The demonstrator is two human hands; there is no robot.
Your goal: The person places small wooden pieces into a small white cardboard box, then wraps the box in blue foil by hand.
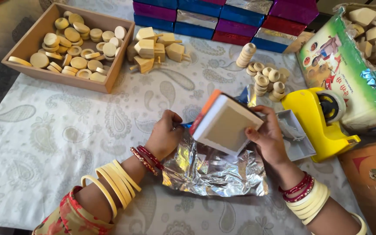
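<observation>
The box (pixel 225 124), white-sided with an orange edge, is tilted up between both hands above the crinkled foil sheet (pixel 214 172) on the worktop (pixel 57 139). The right hand (pixel 268 137) clasps its near corner, fingers curled around it; the left hand (pixel 166 135) is closed against its far side, seemingly pinching something blue there. I'd say the foil could tear or slide askew if the box drops unevenly. The box hides the left fingertips, and the grey tray (pixel 299 137) beyond the right hand is partly covered.
</observation>
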